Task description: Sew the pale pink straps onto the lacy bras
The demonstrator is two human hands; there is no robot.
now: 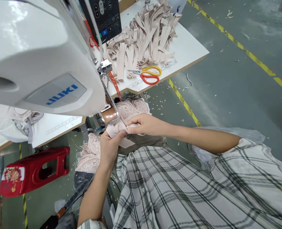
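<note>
Both my hands hold a pale pink lace fabric piece (129,111) just below the arm of a white sewing machine (41,54). My left hand (110,148) is closed round the fabric's lower folded edge, thumb on top. My right hand (143,124) pinches the same piece from the right, fingertips meeting the left thumb. The fabric lies against the machine's metal and brown presser part (110,114). More pink lace (90,156) hangs down beneath my left hand.
A heap of beige fabric strips (143,38) lies on the white table (191,51), with yellow and red scissors (149,74) in front. A red plastic stool (33,170) stands on the floor at left. A yellow floor line (250,57) runs at right.
</note>
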